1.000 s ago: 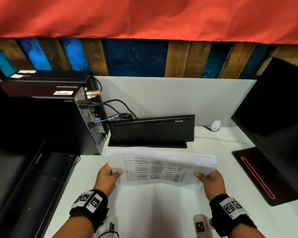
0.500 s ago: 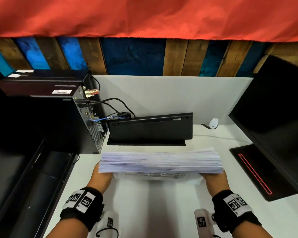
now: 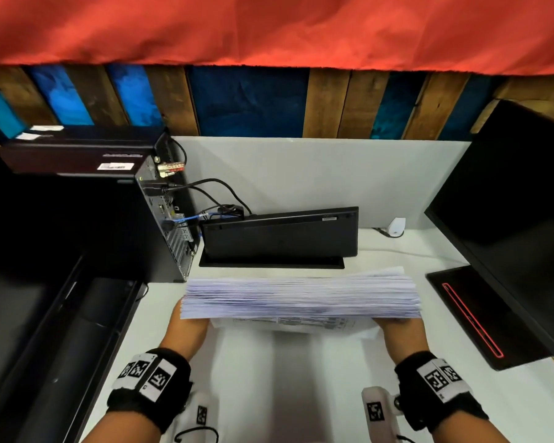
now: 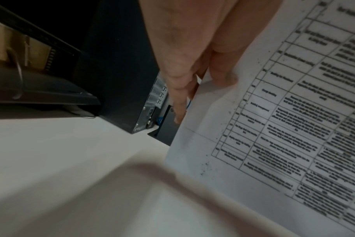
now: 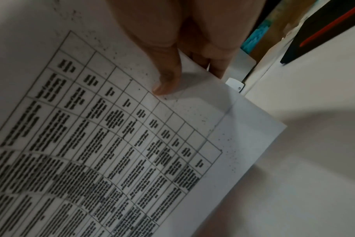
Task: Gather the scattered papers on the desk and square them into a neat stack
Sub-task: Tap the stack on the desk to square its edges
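Note:
A thick stack of white papers [image 3: 301, 295] stands on edge above the white desk [image 3: 301, 394], its upper edges toward the head camera. The nearest sheet [image 3: 295, 324] carries a printed table. My left hand [image 3: 189, 327] grips the stack's left side; in the left wrist view its thumb lies on the printed sheet [image 4: 284, 128] with its fingers [image 4: 178, 102] behind. My right hand [image 3: 400, 334] grips the right side, thumb on the front sheet [image 5: 132, 144], fingers [image 5: 215, 64] behind. The stack hides both hands' fingertips in the head view.
A black computer tower [image 3: 141, 225] with cables stands at the left. A black keyboard [image 3: 282, 235] leans against the white partition behind the stack. A black monitor [image 3: 518, 219] and its red-lined base [image 3: 474, 318] sit at the right. A small white device [image 3: 396, 226] lies at the back.
The stack has been tipped from lying nearly flat to standing on edge, so its top edges now face the camera. Both hands stayed on its sides.

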`<state>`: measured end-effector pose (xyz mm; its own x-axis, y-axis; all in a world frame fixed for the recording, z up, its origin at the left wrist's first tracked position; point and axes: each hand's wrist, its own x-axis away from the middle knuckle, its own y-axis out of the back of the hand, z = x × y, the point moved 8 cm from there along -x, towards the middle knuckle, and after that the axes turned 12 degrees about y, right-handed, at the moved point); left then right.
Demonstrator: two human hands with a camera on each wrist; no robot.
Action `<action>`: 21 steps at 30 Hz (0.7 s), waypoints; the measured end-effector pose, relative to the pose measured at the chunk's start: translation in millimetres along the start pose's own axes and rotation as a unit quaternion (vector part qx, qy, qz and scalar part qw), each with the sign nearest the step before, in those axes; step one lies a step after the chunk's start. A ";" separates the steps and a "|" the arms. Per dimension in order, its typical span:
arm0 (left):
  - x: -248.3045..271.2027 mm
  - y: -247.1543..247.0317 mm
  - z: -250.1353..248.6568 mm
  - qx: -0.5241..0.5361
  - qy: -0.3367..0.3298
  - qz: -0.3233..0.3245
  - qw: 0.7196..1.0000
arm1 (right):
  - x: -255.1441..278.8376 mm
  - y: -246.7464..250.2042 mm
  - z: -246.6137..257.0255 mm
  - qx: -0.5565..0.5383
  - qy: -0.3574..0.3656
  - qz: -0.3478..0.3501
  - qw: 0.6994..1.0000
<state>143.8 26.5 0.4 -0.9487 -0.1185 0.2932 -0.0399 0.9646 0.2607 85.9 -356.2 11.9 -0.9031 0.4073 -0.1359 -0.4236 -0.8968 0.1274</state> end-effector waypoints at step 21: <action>18.8 -8.5 13.2 0.179 0.155 0.122 0.964 | 34.4 -17.8 -37.1 -0.119 -0.162 0.179 0.963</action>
<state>122.1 19.2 -8.5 -0.8062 0.1116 0.5810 0.0148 0.9855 -0.1688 65.0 -332.6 -31.4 -0.9792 0.0626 0.1932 -0.0878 -0.9883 -0.1249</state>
